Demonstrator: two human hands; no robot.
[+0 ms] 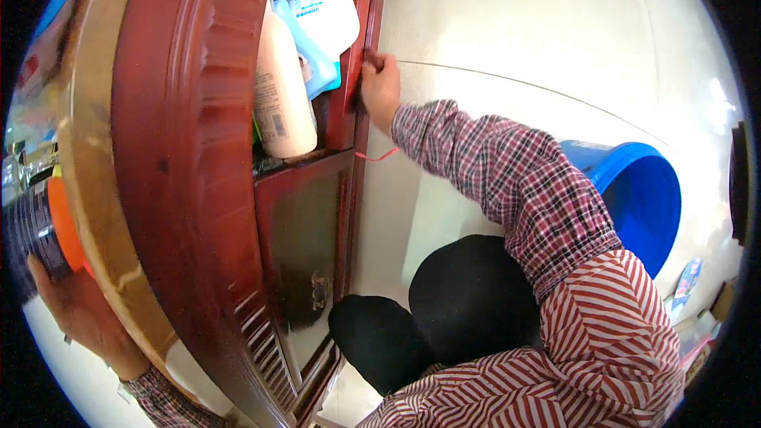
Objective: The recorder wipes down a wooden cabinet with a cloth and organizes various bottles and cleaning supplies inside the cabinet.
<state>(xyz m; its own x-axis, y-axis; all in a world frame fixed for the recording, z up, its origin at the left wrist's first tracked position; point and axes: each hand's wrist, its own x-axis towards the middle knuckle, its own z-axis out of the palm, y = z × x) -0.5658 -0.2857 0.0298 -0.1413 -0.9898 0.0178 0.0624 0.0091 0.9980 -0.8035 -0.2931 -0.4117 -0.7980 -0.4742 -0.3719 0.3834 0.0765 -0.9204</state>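
Observation:
My left hand (79, 313) is at the far left, beyond the cabinet's top edge. Its fingers close round a dark, ribbed container with an orange top (43, 218), partly cut off by the picture's rim. My right hand (381, 89) is closed at the outer front of a pulled-out reddish-brown drawer (342, 115); its fingertips are partly hidden against the wood. Inside the drawer stand a peach-coloured bottle (284, 91), a light blue bottle (311, 55) and a white bottle with blue print (331, 8).
Below the drawer is a cabinet door (309, 222) with a small metal pull. A red ribbon (377, 156) hangs by the drawer. A blue bucket (642, 198) lies tipped on the pale tiled floor (507, 24) at the right. My black-clad knees (472, 293) are close to the cabinet.

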